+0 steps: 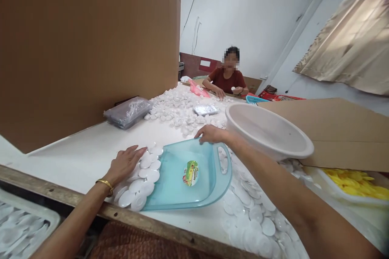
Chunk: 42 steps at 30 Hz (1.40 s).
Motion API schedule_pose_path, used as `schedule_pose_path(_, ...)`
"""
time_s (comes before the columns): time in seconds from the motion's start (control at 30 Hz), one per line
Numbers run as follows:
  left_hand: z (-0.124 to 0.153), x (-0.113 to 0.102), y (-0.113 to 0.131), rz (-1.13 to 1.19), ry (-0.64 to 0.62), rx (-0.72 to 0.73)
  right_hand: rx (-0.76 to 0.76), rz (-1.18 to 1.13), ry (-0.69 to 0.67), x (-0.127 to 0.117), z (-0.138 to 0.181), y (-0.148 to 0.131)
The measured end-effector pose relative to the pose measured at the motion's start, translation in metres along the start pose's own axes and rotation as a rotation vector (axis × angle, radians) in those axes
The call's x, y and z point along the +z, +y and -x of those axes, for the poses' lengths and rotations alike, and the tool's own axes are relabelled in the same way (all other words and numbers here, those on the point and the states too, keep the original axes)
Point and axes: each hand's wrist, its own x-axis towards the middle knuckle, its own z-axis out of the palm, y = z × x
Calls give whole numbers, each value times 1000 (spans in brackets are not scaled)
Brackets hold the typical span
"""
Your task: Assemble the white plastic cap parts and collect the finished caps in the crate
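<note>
A translucent blue tray (173, 186) with a cut-out handle and a colourful sticker lies on the white table. Its left edge meets a heap of round white plastic discs (148, 176). My left hand (126, 164), a gold bangle at its wrist, rests against the far left side of that heap with fingers stretched out. At the tray's far rim, near the handle, my right hand (209, 133) grips the edge with its fingers bent over it. More white discs (255, 214) are spread to the right of the tray, under my right forearm.
A tall cardboard box (91, 48) stands at the left, beside a plastic-wrapped stack (128, 112). Small white pieces (179, 107) cover the far table. A large pale basin (267, 131) and yellow pieces (355, 184) are at right. A co-worker (227, 79) sits opposite, holding a white piece.
</note>
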Motion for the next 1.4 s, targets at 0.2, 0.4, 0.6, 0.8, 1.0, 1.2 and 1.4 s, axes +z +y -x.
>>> schedule_pose_path(0.2, -4, 9, 37, 92, -67, 14, 4, -135, 79, 24, -5, -4)
schedule_pose_path(0.4, 0, 12, 73, 128, -72, 93, 42, -256, 47, 41, 5, 14)
schedule_pose_path(0.6, 19, -9, 110, 150, -252, 126, 34, -278, 76, 50, 17, 16)
schedule_pose_path(0.8, -13, -20, 92, 237, -124, 65, 51, -265, 48, 50, 25, 18)
schedule_pose_path(1.0, -52, 2, 65, 138, -174, -26, 72, -255, 45, 53, 21, 24)
schedule_pose_path(1.2, -23, -3, 64, 214, -240, 117, 30, -207, 55, 51, 22, 20)
schedule_pose_path(1.4, 36, -19, 57, 348, -281, 173, -48, -283, 65, 75, 1, 56)
